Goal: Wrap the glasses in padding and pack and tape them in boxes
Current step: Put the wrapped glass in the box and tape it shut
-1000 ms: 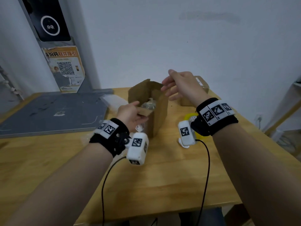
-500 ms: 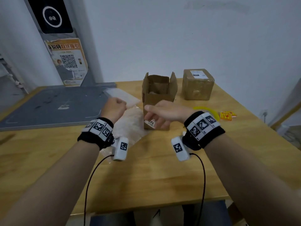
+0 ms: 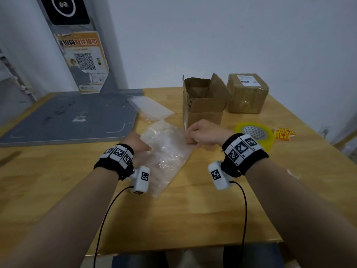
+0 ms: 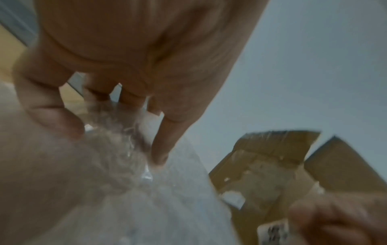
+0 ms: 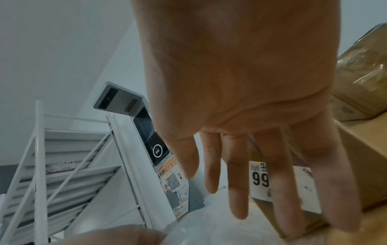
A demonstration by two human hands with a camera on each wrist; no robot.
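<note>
Left hand (image 3: 138, 145) pinches bunched edge of bubble wrap (image 3: 166, 151) on table (image 3: 193, 209); right hand (image 3: 204, 132), fingers straight and relaxed, rests at wrap's far corner against open box (image 3: 202, 105). Glass not clearly visible under wrap, cannot tell. Risk: loose wrap slipping off glass; right hand nudging box over. Taped box (image 3: 247, 93), tape roll (image 3: 255, 133) lie far right.

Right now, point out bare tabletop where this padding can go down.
Free: wood along the near edge, and left of the left hand, before the grey mat. Crowded: around the open box, taped box, tape roll.
</note>
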